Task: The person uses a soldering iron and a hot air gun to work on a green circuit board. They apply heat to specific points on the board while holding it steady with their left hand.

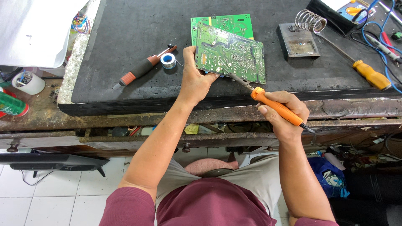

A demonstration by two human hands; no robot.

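While you sit at the counter (pixel 125 79) with your knees under its worn front edge, your right hand (pixel 284 115) is nearest you, its fingers (pixel 268 109) closed around the orange handle of a soldering iron (pixel 276 106). The iron's metal shaft slants up and to the left, and its tip meets the lower edge of a green circuit board (pixel 230 53). Your left hand (pixel 196 79) grips that board at its lower left corner, thumb on the near face and the other fingers tucked behind, holding it tilted above the dark mat so the solder side faces you. A second green board (pixel 238 23) lies flat on the mat just behind the one you hold, partly covered by it.

Left of your left hand, a small spool of solder wire (pixel 168 60) sits on the mat, touching or just beside a tool with a black-and-orange grip (pixel 140 69) that lies at a slant. Right of the boards, well apart from them, stands a square iron stand with a coiled metal holder (pixel 299 39). Past it, a screwdriver with a yellow handle (pixel 370 74) lies by blue cables (pixel 379 46) at the counter's right end. At the far left, a white cup (pixel 29 82) rests on the lower ledge.
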